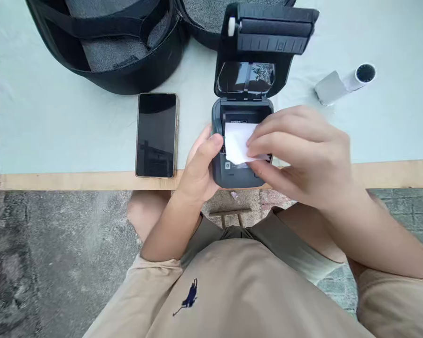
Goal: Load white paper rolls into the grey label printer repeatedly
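A small dark label printer [232,178] sits at the table's front edge with its lid [268,28] raised, showing a black roller. My left hand [202,164] grips the printer's left side, thumb on the rim. Over the open compartment, my right hand [296,150] pinches a piece of white paper [237,143] between thumb and fingers. The paper covers much of the compartment, and my fingers hide its right part. Whether it joins a roll inside cannot be seen.
Left of the printer lies a smartphone [156,136], screen up. An open black case [127,70] with grey lining stands behind it. A paper roll [352,82] with a loose end rests at the back right. The table's wooden edge [74,180] runs across the front.
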A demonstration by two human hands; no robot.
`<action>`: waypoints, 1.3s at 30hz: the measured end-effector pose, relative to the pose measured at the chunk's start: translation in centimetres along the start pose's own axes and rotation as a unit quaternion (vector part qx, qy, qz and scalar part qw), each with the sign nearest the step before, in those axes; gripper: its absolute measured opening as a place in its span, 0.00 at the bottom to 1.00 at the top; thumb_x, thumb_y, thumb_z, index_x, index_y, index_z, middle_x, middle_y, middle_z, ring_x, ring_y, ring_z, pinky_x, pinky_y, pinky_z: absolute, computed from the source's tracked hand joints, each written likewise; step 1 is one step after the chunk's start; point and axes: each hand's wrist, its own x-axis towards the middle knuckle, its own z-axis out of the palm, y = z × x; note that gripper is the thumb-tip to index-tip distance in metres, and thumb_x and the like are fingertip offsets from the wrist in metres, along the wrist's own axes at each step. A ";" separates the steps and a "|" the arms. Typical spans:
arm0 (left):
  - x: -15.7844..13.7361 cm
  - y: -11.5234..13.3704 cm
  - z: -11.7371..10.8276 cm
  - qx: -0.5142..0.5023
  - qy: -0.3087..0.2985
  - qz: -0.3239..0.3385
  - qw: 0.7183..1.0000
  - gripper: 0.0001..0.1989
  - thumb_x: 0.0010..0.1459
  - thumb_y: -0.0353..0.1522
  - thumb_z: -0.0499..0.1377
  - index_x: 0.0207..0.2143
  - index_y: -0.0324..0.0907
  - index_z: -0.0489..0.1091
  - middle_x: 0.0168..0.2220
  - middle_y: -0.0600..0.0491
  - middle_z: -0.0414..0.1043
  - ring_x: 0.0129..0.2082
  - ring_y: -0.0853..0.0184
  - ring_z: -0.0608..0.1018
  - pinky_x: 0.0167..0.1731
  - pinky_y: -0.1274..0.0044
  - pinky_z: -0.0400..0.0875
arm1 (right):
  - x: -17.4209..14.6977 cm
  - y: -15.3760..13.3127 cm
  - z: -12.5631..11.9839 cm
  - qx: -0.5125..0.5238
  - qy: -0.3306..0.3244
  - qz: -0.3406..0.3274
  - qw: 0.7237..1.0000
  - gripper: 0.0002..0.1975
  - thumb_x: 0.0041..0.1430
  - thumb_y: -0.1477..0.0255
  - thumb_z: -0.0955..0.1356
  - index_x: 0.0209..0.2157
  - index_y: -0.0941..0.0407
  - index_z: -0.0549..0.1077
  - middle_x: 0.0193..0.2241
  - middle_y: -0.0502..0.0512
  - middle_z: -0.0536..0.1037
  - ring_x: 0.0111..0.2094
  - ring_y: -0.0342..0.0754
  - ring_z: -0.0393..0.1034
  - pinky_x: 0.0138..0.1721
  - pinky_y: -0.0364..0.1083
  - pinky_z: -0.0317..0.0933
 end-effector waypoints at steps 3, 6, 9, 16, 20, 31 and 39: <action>0.2 0.5 0.6 0.030 -0.004 -0.001 1.000 0.13 0.56 0.38 0.57 0.45 0.48 0.66 0.40 0.53 0.76 0.56 0.56 0.72 0.47 0.67 0.76 | -0.4 -0.1 0.3 0.010 -0.007 -0.009 1.000 0.02 0.54 0.73 0.67 0.31 0.55 0.69 0.33 0.51 0.76 0.40 0.49 0.72 0.42 0.52 0.67; 0.2 0.6 0.6 0.049 -0.021 0.015 0.998 0.17 0.55 0.34 0.59 0.47 0.46 0.64 0.39 0.53 0.75 0.51 0.57 0.76 0.42 0.69 0.78 | -0.9 0.1 0.7 0.047 0.055 -0.001 0.997 0.02 0.55 0.71 0.67 0.31 0.55 0.69 0.35 0.52 0.75 0.42 0.49 0.70 0.45 0.52 0.66; 0.1 0.5 0.3 0.059 -0.032 0.021 0.998 0.19 0.54 0.35 0.60 0.48 0.45 0.63 0.38 0.52 0.75 0.42 0.59 0.80 0.35 0.72 0.79 | -1.4 0.2 1.3 0.096 0.111 0.108 0.983 0.07 0.54 0.69 0.67 0.37 0.54 0.68 0.39 0.55 0.71 0.44 0.49 0.67 0.43 0.51 0.66; 0.2 0.4 0.3 0.065 -0.007 0.026 0.998 0.25 0.46 0.33 0.66 0.47 0.43 0.64 0.38 0.52 0.74 0.36 0.64 0.79 0.34 0.75 0.77 | -1.7 0.3 2.0 0.335 -0.008 0.297 0.894 0.29 0.53 0.68 0.69 0.54 0.48 0.53 0.56 0.56 0.58 0.47 0.44 0.65 0.37 0.42 0.70; 0.3 0.5 0.4 0.058 -0.001 0.030 0.998 0.23 0.47 0.35 0.65 0.46 0.44 0.64 0.37 0.52 0.72 0.35 0.65 0.78 0.31 0.77 0.75 | -1.8 0.6 1.8 0.440 -0.062 0.277 0.852 0.34 0.54 0.69 0.69 0.56 0.45 0.47 0.59 0.56 0.56 0.35 0.37 0.68 0.33 0.41 0.71; 0.3 0.4 0.3 0.038 -0.008 0.033 0.999 0.34 0.40 0.29 0.69 0.50 0.46 0.60 0.42 0.51 0.70 0.38 0.64 0.77 0.33 0.75 0.77 | -1.7 0.0 1.5 0.471 -0.041 0.292 0.831 0.29 0.55 0.72 0.68 0.53 0.45 0.49 0.56 0.54 0.58 0.35 0.37 0.67 0.33 0.42 0.71; 0.6 0.1 0.2 0.057 0.000 0.028 0.998 0.36 0.37 0.30 0.70 0.50 0.48 0.60 0.42 0.52 0.71 0.36 0.63 0.78 0.32 0.73 0.78 | -1.8 0.0 1.3 0.482 -0.036 0.298 0.823 0.29 0.55 0.71 0.69 0.53 0.45 0.50 0.56 0.53 0.58 0.38 0.40 0.67 0.33 0.42 0.70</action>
